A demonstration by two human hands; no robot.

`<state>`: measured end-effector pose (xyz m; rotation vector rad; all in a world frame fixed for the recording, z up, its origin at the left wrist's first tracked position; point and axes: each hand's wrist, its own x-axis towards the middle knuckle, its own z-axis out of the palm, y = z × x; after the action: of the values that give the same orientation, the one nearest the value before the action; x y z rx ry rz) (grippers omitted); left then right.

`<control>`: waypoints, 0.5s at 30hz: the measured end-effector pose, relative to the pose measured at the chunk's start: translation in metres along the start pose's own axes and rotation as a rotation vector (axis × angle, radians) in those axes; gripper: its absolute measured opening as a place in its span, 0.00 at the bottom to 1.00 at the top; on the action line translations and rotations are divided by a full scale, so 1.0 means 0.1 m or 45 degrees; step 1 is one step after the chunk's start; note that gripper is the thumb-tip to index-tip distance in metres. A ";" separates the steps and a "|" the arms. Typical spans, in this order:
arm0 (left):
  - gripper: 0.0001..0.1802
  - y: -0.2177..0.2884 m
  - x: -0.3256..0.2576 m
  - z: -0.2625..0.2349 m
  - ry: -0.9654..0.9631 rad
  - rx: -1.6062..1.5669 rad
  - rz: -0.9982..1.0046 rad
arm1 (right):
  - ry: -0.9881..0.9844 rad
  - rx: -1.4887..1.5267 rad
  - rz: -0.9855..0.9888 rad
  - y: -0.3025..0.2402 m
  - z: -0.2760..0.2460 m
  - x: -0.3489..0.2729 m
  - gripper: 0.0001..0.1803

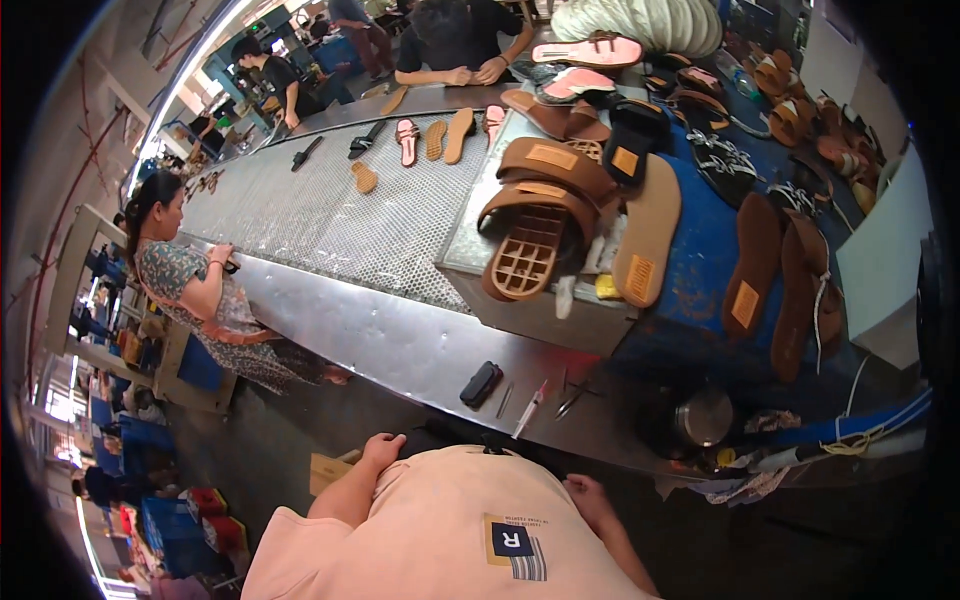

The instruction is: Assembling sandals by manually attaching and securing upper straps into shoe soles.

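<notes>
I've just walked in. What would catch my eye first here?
Probably the brown sandals piled on the metal box, right of centre, one showing a grid pattern. Left of them stretches a silvery mesh belt dotted with pink sandals and tan soles. Below centre, a black case lies on the shiny metal ledge.

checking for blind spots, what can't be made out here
In the head view:
right hand: dim and small, grip unclear
right forearm: cut off by the lower edge
dark item by the co-worker's hand: too small to identify
far-end footwear: too small for detail
</notes>
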<state>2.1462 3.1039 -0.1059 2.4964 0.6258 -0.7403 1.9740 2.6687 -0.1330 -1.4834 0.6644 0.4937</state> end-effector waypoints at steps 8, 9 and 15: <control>0.33 -0.33 0.21 -0.14 0.024 -0.067 -0.141 | -0.107 0.065 -0.280 -1.19 0.61 0.36 0.23; 0.32 -0.35 0.25 -0.16 0.087 -0.107 -0.148 | -0.072 -0.096 -0.422 -1.27 0.72 0.49 0.24; 0.22 -0.60 0.78 -0.47 0.518 -0.397 -0.103 | 0.131 -0.622 -0.932 -2.05 1.51 1.05 0.32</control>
<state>2.1903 3.1990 -0.1343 2.3473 0.9100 -0.1363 2.2048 2.7992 -0.0572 -2.0838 0.0350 -0.0002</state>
